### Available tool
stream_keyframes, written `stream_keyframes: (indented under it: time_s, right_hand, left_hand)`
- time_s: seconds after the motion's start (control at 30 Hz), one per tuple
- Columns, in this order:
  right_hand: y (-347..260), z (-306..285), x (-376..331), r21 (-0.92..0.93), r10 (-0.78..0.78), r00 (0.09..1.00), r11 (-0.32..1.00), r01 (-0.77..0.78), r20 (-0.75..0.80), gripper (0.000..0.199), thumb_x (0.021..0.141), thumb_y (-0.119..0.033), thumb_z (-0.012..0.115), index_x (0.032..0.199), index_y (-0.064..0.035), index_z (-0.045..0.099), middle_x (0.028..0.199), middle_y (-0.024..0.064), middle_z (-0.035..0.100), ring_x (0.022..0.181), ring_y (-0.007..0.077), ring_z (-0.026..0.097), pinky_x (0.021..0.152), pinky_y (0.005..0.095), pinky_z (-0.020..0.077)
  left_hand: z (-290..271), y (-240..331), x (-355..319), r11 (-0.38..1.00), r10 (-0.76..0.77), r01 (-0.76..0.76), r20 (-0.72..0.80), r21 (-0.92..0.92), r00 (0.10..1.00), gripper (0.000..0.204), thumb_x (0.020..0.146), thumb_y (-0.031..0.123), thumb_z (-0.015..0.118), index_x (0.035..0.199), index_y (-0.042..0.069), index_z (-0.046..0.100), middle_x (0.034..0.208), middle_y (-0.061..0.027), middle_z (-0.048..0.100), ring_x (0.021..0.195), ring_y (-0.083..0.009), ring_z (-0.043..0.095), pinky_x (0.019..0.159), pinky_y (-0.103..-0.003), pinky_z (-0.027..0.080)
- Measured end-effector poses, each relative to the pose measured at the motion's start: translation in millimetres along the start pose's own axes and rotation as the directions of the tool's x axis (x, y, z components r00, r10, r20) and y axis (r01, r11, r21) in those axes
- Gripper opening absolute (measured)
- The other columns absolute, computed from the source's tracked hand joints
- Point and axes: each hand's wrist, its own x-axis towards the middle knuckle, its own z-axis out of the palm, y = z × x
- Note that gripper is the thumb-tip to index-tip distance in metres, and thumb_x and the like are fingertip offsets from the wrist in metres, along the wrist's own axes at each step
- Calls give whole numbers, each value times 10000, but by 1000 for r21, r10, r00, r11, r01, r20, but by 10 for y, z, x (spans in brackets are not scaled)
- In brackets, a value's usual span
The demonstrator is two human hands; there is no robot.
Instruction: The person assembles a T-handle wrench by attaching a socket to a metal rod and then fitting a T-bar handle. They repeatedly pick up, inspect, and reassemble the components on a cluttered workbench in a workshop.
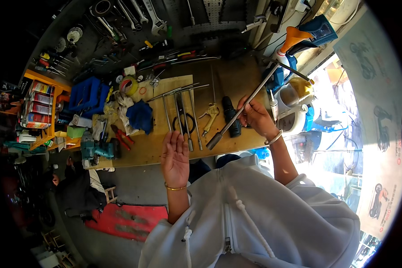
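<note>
My right hand (pixel 257 117) grips the shaft of a long T-handle socket wrench (pixel 257 93), tilted above the bench's right part. Its socket end points down toward me, and its crossbar is up near the bottles. My left hand (pixel 176 156) is at the bench's front edge, palm showing and fingers stretched out, holding nothing. Just beyond its fingertips several thinner T-handle wrenches (pixel 196 125) lie side by side, with black-handled scissors (pixel 190 120) among them. A brass-coloured air blow gun (pixel 211 117) and a black cylindrical tool (pixel 230 111) lie between my hands.
Red-handled pliers (pixel 122 135), a blue cloth (pixel 140 117), gloves (pixel 123 107) and a blue crate (pixel 87 94) occupy the bench's left. An orange funnel (pixel 295 38) and a white jug (pixel 292 123) stand right. Tools hang behind. A red creeper-like board (pixel 127 221) and a person (pixel 78 190) are lower left.
</note>
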Motion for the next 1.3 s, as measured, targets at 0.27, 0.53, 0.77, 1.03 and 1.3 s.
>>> stream_keyframes:
  time_s: [0.27, 0.53, 0.77, 1.03, 1.3]
  right_hand:
    - [28, 50, 16, -35, -3, 1000, 999, 4, 26, 218, 1010, -245, 429, 1053, -46, 508, 851, 69, 558, 701, 110, 538, 655, 238, 453]
    - [13, 90, 7, -53, -1, 999, 999, 3, 50, 212, 1011, -234, 428, 1050, -46, 516, 830, 62, 572, 709, 107, 555, 666, 230, 464]
    - [8, 124, -23, -104, 6, 999, 995, -2, 43, 211, 1008, -230, 438, 1054, -44, 527, 834, 62, 588, 704, 100, 560, 663, 224, 463]
    - [-43, 228, 4, -328, -38, 998, 943, 50, 43, 191, 1002, -205, 453, 1022, -44, 554, 777, 16, 554, 674, 74, 494, 641, 205, 417]
    - [-22, 369, 71, -368, -46, 998, 928, 55, 34, 172, 996, -180, 456, 1013, -40, 554, 758, 8, 527, 671, 71, 461, 637, 211, 404]
  left_hand:
    - [442, 192, -56, 828, 60, 129, 316, -545, 947, 644, 977, 548, 267, 1511, 223, 114, 1575, -26, 107, 1442, -179, 139, 1166, -452, 83]
    - [444, 209, -122, 819, 74, 120, 310, -561, 948, 611, 980, 556, 231, 1509, 299, 67, 1582, -3, 48, 1449, -168, 95, 1168, -436, 76]
    - [421, 234, -173, 797, 79, 130, 314, -590, 946, 613, 975, 572, 214, 1507, 312, 58, 1582, -1, 36, 1448, -165, 98, 1170, -427, 79]
    - [346, 268, -220, 794, 102, 133, 347, -593, 932, 613, 969, 589, 197, 1505, 325, 63, 1582, 0, 46, 1449, -174, 100, 1167, -439, 85]
    - [158, 294, -239, 833, 138, 118, 410, -540, 902, 624, 959, 612, 188, 1504, 328, 79, 1572, -30, 119, 1446, -198, 127, 1158, -489, 75]
